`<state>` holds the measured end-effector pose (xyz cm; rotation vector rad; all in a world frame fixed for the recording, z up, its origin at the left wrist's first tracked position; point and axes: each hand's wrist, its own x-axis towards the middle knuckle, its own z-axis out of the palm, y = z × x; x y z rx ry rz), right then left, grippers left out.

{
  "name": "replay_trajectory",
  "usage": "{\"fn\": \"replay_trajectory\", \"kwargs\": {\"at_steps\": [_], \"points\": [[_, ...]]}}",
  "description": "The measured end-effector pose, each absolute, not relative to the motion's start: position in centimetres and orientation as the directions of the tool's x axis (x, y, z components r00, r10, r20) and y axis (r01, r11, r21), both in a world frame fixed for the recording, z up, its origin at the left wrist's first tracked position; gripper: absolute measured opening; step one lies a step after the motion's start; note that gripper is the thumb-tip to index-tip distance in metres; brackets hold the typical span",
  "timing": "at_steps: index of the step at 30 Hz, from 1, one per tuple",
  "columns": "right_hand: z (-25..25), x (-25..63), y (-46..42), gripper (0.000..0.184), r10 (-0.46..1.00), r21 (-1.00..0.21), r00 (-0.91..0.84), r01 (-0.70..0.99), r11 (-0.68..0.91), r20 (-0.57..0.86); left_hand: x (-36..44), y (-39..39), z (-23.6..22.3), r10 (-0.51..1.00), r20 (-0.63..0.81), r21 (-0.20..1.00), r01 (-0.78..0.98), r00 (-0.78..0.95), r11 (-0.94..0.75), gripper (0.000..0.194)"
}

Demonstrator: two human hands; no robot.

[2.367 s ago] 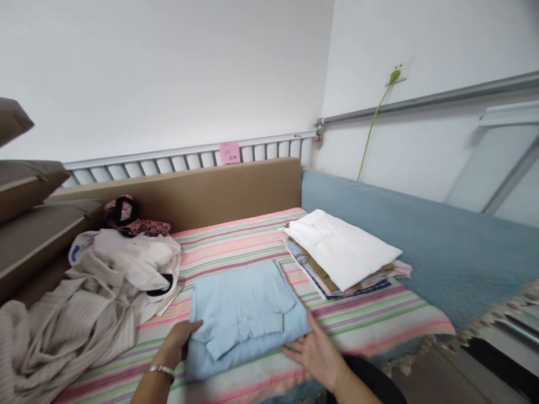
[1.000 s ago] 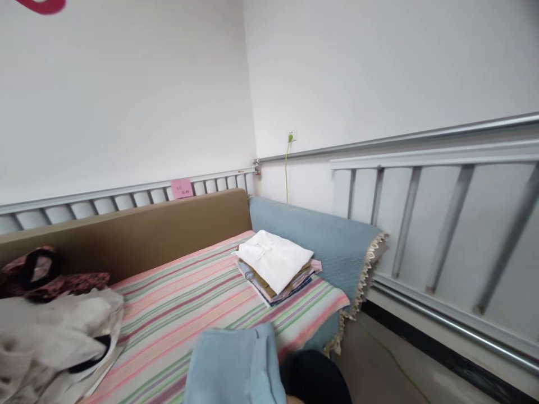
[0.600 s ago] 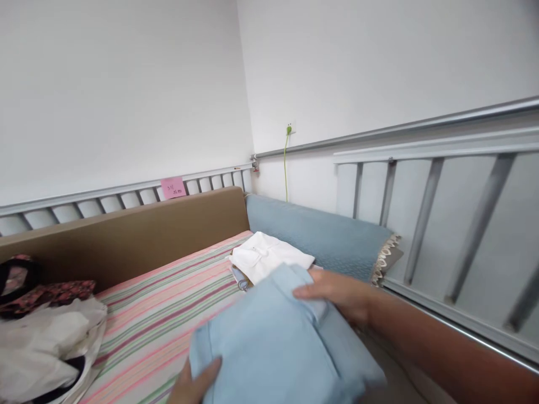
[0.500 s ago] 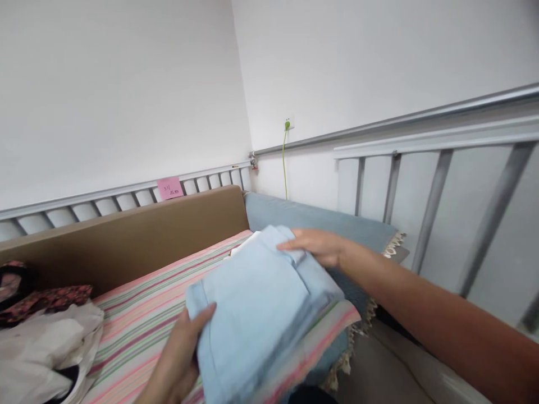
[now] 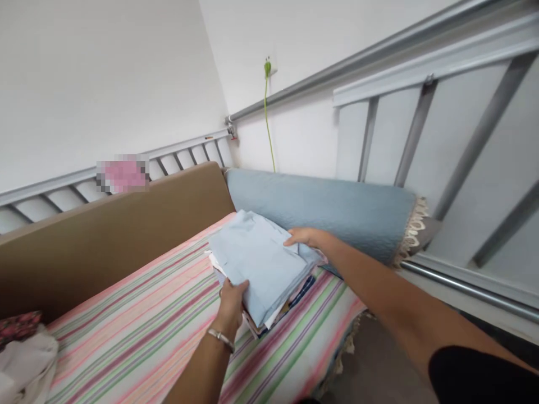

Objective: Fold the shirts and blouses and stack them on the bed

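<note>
A light blue folded garment [image 5: 263,255] lies on top of a stack of folded clothes [image 5: 290,300], whose white, tan and dark blue edges show below it. My left hand [image 5: 231,300] grips the garment's near left edge, thumb on top and fingers curled beneath. At the opposite side, my right hand [image 5: 304,238] holds the right edge, with its thumb over the cloth and its other fingers partly hidden. The stack rests on a striped bedsheet [image 5: 168,314] in pink, green and white.
A brown padded board [image 5: 126,230] runs along the left wall. A rolled blue quilted cover [image 5: 324,207] with a fringe lies behind the stack. White and floral clothes [image 5: 25,359] sit at the lower left. Radiators [image 5: 396,118] and a green plugged-in cord [image 5: 268,112] line the walls.
Both hands have brought the light blue garment down onto the stack, which now shows beneath it. My view has shifted to the right and downward.
</note>
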<state>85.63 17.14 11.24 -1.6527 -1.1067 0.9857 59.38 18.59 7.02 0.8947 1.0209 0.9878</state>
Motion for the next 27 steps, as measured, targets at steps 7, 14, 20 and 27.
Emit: {"fn": "replay_trajectory", "kwargs": {"at_steps": [7, 14, 20, 27], "points": [[6.4, 87.2, 17.8, 0.027, 0.945, -0.918, 0.246, 0.279, -0.281, -0.214, 59.3, 17.9, 4.6, 0.967, -0.157, 0.964, -0.183, 0.199, 0.194, 0.051], [8.7, 87.0, 18.8, 0.033, 0.930, -0.748, 0.351, 0.587, -0.308, -0.108, 60.1, 16.3, 4.8, 0.980, -0.128, 0.975, -0.158, 0.154, 0.153, 0.061], [12.0, 79.9, 18.1, 0.057, 0.909, -0.522, 0.356, 0.829, -0.200, 0.217, 54.3, 12.9, 3.3, 0.956, -0.164, 0.986, 0.028, 0.244, 0.162, 0.077], [6.1, 73.6, 20.5, 0.058, 0.966, -0.347, 0.148, 0.936, -0.067, 0.213, 33.4, 8.4, -2.5, 0.986, 0.126, 0.782, 0.622, -0.104, -0.034, 0.049]]}}
